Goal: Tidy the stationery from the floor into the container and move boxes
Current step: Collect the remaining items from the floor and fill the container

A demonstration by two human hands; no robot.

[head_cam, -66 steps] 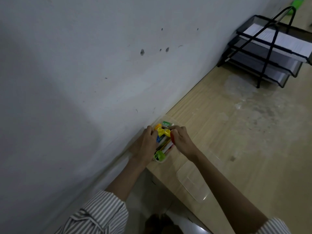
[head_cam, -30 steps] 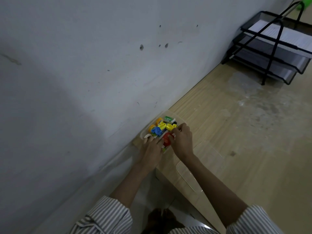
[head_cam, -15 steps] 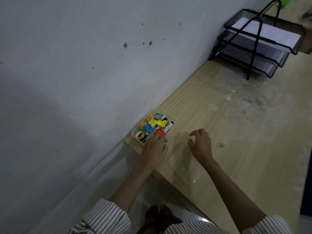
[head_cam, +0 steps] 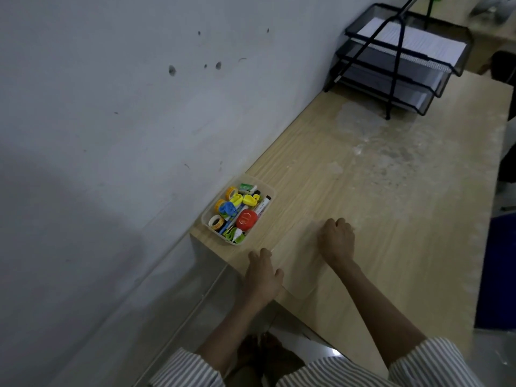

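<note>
A clear plastic container (head_cam: pixel 268 188) stands on the wooden desk's near-left corner by the wall. It is filled with stationery: tape rolls, coloured clips, a marker and a red round case (head_cam: pixel 246 218). Its clear lid (head_cam: pixel 300 270) lies flat on the desk just right of it, hard to make out. My left hand (head_cam: pixel 262 275) rests at the lid's left edge with fingers loosely apart. My right hand (head_cam: pixel 336 241) has its fingers curled over the lid's far right edge.
A black mesh paper tray rack (head_cam: pixel 396 62) with white sheets stands at the desk's far end against the wall. The desk (head_cam: pixel 391 219) has a pale stained patch in the middle. A dark blue object (head_cam: pixel 497 269) stands off the desk's right side.
Both hands have left the container. My left hand drew back to the lid's left edge and my right hand settled on its far edge. The container now stands alone.
</note>
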